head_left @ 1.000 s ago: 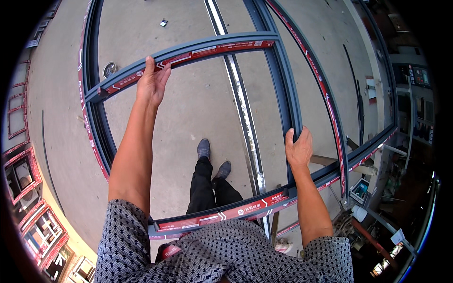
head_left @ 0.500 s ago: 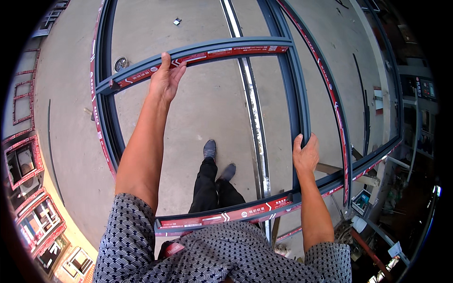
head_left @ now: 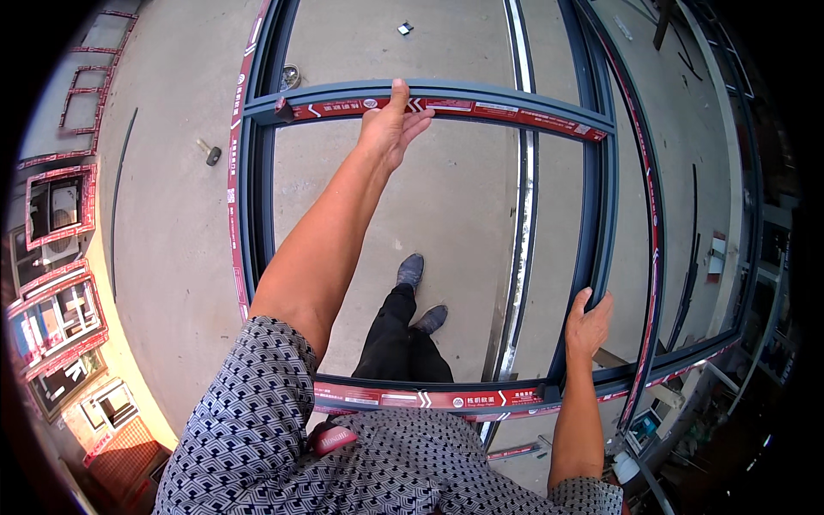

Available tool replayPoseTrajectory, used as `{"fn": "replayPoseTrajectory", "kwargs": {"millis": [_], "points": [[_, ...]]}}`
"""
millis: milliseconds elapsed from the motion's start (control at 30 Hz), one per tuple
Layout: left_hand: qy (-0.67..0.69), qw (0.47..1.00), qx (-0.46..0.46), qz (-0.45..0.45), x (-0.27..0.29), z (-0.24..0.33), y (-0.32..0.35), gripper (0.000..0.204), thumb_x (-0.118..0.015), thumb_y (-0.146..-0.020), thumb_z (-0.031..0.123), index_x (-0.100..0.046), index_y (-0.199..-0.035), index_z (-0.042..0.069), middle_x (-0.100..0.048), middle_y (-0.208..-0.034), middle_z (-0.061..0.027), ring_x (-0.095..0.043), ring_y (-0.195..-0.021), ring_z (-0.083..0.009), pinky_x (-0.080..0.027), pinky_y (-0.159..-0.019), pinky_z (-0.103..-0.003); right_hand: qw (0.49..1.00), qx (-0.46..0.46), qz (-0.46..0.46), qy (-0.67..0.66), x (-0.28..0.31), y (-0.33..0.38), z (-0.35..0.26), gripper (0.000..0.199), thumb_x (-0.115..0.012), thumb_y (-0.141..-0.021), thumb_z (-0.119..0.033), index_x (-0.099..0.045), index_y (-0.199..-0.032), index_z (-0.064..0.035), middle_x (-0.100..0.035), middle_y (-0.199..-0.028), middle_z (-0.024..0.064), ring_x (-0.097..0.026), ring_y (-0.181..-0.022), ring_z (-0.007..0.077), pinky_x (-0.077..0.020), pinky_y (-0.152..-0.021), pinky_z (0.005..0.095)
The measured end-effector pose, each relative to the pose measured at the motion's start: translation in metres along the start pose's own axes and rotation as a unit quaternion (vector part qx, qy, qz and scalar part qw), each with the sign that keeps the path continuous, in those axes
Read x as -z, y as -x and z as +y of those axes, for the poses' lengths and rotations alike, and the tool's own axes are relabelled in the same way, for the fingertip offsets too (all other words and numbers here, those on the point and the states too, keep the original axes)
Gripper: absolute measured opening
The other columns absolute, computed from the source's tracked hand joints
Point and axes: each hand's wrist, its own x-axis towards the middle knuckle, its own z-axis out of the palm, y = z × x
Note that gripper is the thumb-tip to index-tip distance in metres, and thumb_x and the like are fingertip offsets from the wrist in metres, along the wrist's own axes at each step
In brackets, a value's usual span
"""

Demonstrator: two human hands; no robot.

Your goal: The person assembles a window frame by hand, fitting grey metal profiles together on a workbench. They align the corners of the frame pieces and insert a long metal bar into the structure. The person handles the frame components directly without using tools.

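A large dark grey frame (head_left: 256,180) is held in front of the body. Its crossbar (head_left: 493,96) is pinched loosely by the left hand (head_left: 396,127), thumb over the top edge, fingers straight against the red-taped face. Nearer the body, the right side bar (head_left: 608,206) is grasped by the right hand (head_left: 590,324). Because the left fingers are not wrapped round, the crossbar could be lost if weight shifts, and the shoes (head_left: 410,269) could be struck. The near bar (head_left: 369,397), close to the patterned shirt (head_left: 386,455), could be snagged. Beneath, a shiny metal strip (head_left: 525,197) could be knocked. Rightward movement is hindered by a taped bar (head_left: 656,206); beyond it, dark strips (head_left: 690,275) could be tripped over.
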Motion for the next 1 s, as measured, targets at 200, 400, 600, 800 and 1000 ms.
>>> {"fn": "replayPoseTrajectory", "kwargs": {"millis": [200, 400, 600, 800, 1000], "points": [[-0.029, 0.999, 0.010, 0.035, -0.009, 0.005, 0.002, 0.066, -0.072, -0.101, 0.050, -0.054, -0.125, -0.009, -0.065, -0.123, -0.0265, -0.074, -0.107, -0.0351, -0.066, -0.094, -0.041, 1.000, 0.006, -0.014, -0.005, 0.001, -0.001, 0.001, 0.057, -0.054, -0.108, -0.044, -0.057, -0.135, 0.0055, -0.065, -0.124, 0.0312, -0.062, -0.115, 0.0502, -0.0489, -0.100, 0.0559], [-0.038, 0.997, 0.026, 0.063, -0.012, 0.004, 0.004, 0.067, -0.070, -0.102, 0.049, -0.054, -0.127, -0.011, -0.067, -0.123, -0.0257, -0.077, -0.100, -0.0316, -0.068, -0.087, -0.038, 0.997, 0.070, 0.041, -0.013, 0.001, -0.006, 0.005, 0.061, -0.053, -0.109, -0.045, -0.055, -0.139, 0.0074, -0.059, -0.137, 0.0286, -0.055, -0.128, 0.0468, -0.0435, -0.110, 0.0540], [-0.048, 0.996, 0.033, 0.075, -0.015, 0.005, 0.009, 0.063, -0.069, -0.103, 0.048, -0.055, -0.125, -0.010, -0.068, -0.119, -0.0223, -0.077, -0.094, -0.0276, -0.067, -0.080, -0.035, 0.968, 0.214, 0.094, -0.087, 0.025, -0.044, -0.093, 0.053, -0.058, -0.108, -0.038, -0.057, -0.143, 0.0021, -0.057, -0.140, 0.0254, -0.054, -0.133, 0.0415, -0.0416, -0.114, 0.0523], [-0.050, 0.997, 0.022, 0.052, -0.007, 0.002, 0.004, 0.073, -0.072, -0.101, 0.051, -0.054, -0.128, -0.014, -0.068, -0.122, -0.0285, -0.076, -0.105, -0.0340, -0.066, -0.092, -0.039, 0.921, 0.366, 0.058, -0.120, 0.007, -0.120, -0.229, 0.053, -0.063, -0.106, -0.034, -0.056, -0.149, -0.0026, -0.056, -0.147, 0.0219, -0.052, -0.138, 0.0390, -0.0403, -0.117, 0.0504], [-0.059, 0.996, 0.026, 0.057, -0.012, 0.006, 0.010, 0.074, -0.074, -0.099, 0.053, -0.056, -0.126, -0.014, -0.069, -0.119, -0.0285, -0.076, -0.106, -0.0345, -0.066, -0.093, -0.040, 0.891, 0.435, -0.021, -0.130, -0.020, -0.163, -0.317, 0.053, -0.062, -0.106, -0.043, -0.065, -0.141, -0.0027, -0.066, -0.136, 0.0194, -0.060, -0.127, 0.0375, -0.0457, -0.111, 0.0476]]}}
